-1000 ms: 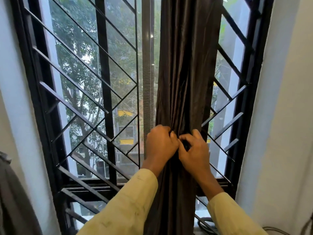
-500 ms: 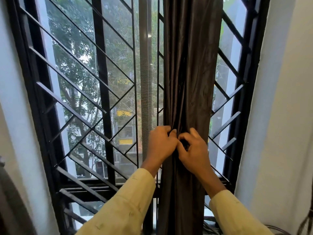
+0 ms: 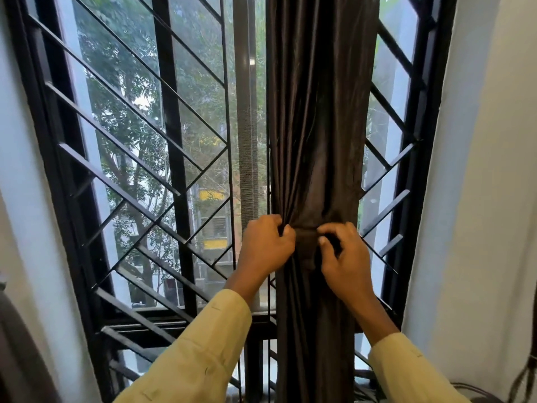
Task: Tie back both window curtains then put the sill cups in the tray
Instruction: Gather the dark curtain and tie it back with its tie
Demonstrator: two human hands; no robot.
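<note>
A dark brown satin curtain (image 3: 316,126) hangs gathered into a narrow column in front of the right half of the window. A band of the same dark fabric (image 3: 305,241) wraps it at hand height. My left hand (image 3: 266,244) grips the curtain's left edge at that band. My right hand (image 3: 344,251) pinches the band's right end, thumb and forefinger closed on the fabric. Both sleeves are pale yellow. No cups and no tray are in view.
A black metal window grille (image 3: 171,158) with diagonal bars fills the opening behind the curtain. White walls (image 3: 482,199) flank it. A dark cloth edge (image 3: 11,353) sits at bottom left, and cables (image 3: 479,388) lie at bottom right.
My hands have drawn slightly apart, exposing the wrapped band between them. The curtain sits a little further right and looks more tightly cinched.
</note>
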